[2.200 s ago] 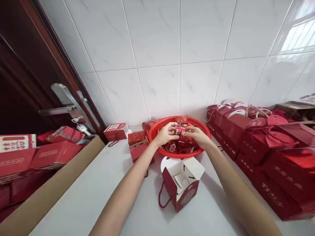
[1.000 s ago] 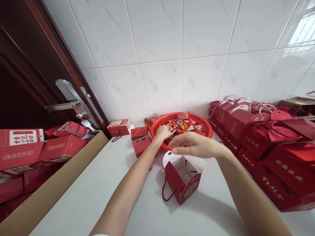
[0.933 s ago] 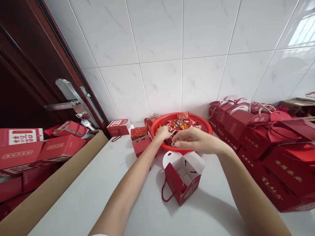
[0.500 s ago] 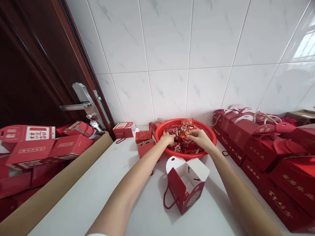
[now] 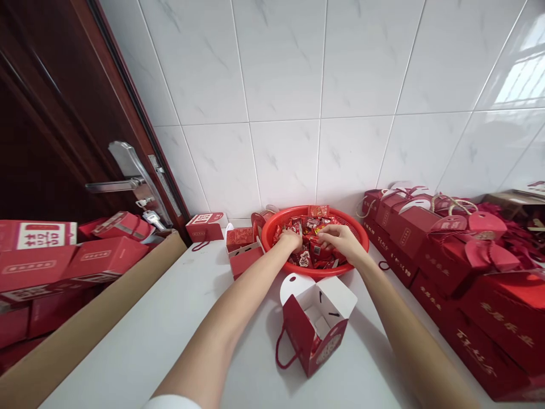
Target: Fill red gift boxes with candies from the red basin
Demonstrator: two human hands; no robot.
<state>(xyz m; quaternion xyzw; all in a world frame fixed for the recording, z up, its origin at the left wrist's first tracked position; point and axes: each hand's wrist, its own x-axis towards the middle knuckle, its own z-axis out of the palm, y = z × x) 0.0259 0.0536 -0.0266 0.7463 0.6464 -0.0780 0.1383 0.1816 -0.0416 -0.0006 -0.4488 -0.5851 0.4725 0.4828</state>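
While both hands work over the red basket (image 5: 357, 229), we note that it sits at the far edge of the worktop (image 5: 179, 324), near the tiled wall (image 5: 285, 159). Small wrapped packets (image 5: 305, 259), mostly red, fill it.

Left hand (image 5: 293, 241): reaching in from the basket's left side, back of the hand up. Its fingers are hidden among the packets; we cannot tell whether they pinch anything. Right hand (image 5: 339, 241): above the packets at the basket's right, fingers curled, thumb and forefinger drawn close together. We cannot tell whether a packet lies between them.

Just in front of the basket, towards the near edge, we see an open gift box (image 5: 315, 329), upright, flaps raised, white inside with a little red showing; its cord handle (image 5: 283, 349) hangs at the left. A second open box (image 5: 246, 259) stands just left of the basket, a closed box (image 5: 205, 229) near the far left corner. Stacked red boxes (image 5: 445, 255) line the right side; a cardboard carton (image 5: 97, 318) runs along the left edge.
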